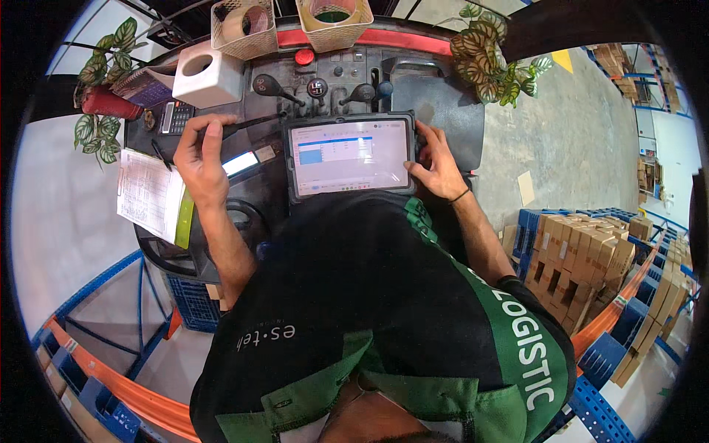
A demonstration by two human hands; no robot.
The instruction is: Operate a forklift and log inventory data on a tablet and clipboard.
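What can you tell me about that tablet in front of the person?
The tablet is a flat rectangle, wider than tall, in a dark, thick-edged case that looks like plastic or rubber. Its screen is lit, showing a pale page with a blue-highlighted table at upper left. It sits face up before the chest, just below the black-knobbed levers. The right hand grips its right edge, thumb in front. Whether its lower edge touches the shirt is unclear.

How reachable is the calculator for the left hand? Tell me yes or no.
Probably yes: the left hand is close to the calculator, whose keys lie mostly uncovered, and the white box stands beside it, not over it.
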